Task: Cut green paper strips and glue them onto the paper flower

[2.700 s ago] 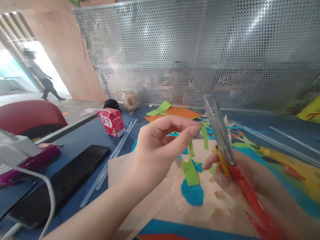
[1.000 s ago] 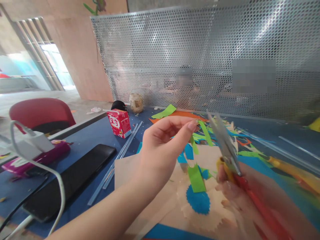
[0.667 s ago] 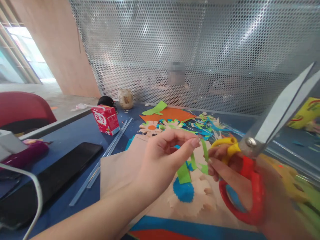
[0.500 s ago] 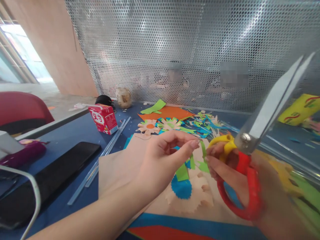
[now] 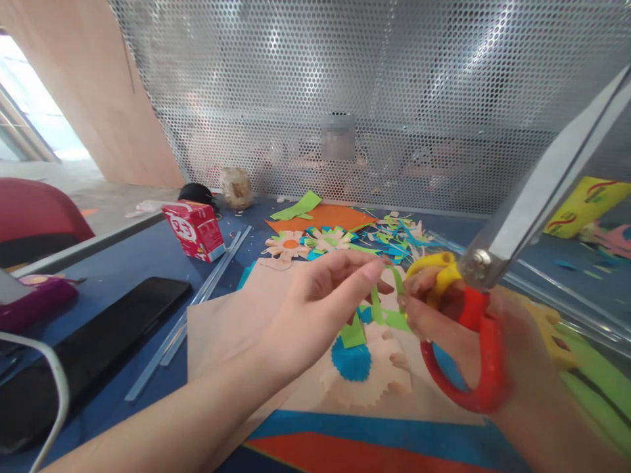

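Perforated metal (image 5: 286, 79) rises behind a blue counter (image 5: 123, 253), where two paper flowers (image 5: 331, 241) look finished. On the pale sheet (image 5: 217, 328), a blue-centred fringed round (image 5: 351, 362) seems incomplete. Above it, my left grip (image 5: 315, 305) pinches a green strip (image 5: 376, 305), seemingly unfinished; my right grip (image 5: 458, 335) holds scissors (image 5: 476, 266) and appears to meet the strip too.

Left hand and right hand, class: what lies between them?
In the head view, a narrow green paper strip shows between the left hand and the right hand.

rear: perforated metal panel (image 5: 236, 85) | left: peach wall (image 5: 89, 92), bright opening (image 5: 27, 85), red chair (image 5: 42, 210)
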The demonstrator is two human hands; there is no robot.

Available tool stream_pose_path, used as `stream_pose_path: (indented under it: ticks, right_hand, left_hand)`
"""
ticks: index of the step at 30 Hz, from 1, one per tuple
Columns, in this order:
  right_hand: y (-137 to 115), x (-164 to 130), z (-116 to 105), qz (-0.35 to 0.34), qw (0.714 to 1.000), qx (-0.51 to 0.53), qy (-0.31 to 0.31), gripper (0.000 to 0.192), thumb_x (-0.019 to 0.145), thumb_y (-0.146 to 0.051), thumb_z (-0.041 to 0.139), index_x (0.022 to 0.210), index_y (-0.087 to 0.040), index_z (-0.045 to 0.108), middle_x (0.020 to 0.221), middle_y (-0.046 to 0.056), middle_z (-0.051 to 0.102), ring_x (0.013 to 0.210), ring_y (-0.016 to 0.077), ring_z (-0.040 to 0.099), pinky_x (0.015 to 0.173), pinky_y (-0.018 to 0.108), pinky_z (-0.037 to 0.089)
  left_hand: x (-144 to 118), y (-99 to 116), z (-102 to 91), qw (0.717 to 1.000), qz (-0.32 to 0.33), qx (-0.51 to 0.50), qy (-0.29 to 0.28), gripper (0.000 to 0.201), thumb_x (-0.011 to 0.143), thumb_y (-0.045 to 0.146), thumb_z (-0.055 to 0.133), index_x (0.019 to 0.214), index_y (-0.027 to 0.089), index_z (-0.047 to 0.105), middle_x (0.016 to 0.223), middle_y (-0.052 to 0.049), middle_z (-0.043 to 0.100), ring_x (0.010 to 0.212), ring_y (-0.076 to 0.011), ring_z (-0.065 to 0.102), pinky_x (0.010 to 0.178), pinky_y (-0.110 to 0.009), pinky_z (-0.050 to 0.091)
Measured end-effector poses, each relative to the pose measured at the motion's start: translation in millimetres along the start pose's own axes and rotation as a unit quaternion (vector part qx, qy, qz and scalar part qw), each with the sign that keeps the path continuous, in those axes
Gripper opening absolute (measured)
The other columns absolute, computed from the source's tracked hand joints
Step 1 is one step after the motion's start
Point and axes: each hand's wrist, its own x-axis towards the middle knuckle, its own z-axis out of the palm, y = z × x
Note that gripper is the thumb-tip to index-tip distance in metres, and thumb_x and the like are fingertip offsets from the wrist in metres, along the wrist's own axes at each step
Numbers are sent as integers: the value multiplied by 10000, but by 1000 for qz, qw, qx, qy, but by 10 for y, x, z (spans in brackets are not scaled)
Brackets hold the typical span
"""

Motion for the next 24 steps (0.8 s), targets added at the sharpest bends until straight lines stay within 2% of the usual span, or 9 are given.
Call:
stream_pose_path:
  ticks: [4, 11, 16, 19, 24]
  right_hand:
    - [45, -14, -18, 7, 999, 25, -31, 206, 685, -375, 682, 724, -243, 529, 562, -45, 607, 401, 119, 543, 359, 198, 462]
    - [18, -32, -32, -37, 998, -41, -20, 132, 692, -331, 648, 708, -248, 547, 600, -29, 611, 501, 149, 597, 411, 220, 493]
    - [3, -16, -2, -44, 997, -58, -9, 128, 687, -342, 640, 686, -249, 552, 593, -26, 605, 505, 153, 596, 400, 220, 488]
    - [3, 8, 7, -25, 999, -44, -14, 138, 658, -339, 651, 673, -250, 547, 565, -31, 595, 480, 153, 584, 381, 220, 482]
    - [-12, 1, 9, 21, 998, -2, -63, 154, 660, -341, 654, 679, -251, 530, 500, -49, 553, 409, 136, 543, 371, 227, 477]
  left_hand:
    - [-3, 9, -7, 998, -18, 52, -16, 157, 758, 301, 618, 751, 145, 603, 681, -5, 568, 574, -81, 475, 499, -194, 378]
    - [41, 7, -91, 991, 42, 120, -42, 136, 769, 282, 602, 711, 159, 601, 726, -18, 582, 686, -120, 522, 599, -229, 409]
    - [43, 31, -104, 982, 47, 179, -36, 130, 771, 261, 590, 693, 158, 605, 716, -19, 589, 667, -115, 520, 571, -222, 401]
    - [34, 48, -119, 970, 72, 227, -45, 130, 783, 255, 572, 700, 166, 618, 711, -18, 606, 657, -114, 535, 555, -215, 406]
    - [42, 81, -174, 934, 158, 314, -59, 86, 767, 172, 567, 724, 175, 641, 707, -8, 637, 655, -109, 566, 561, -200, 434]
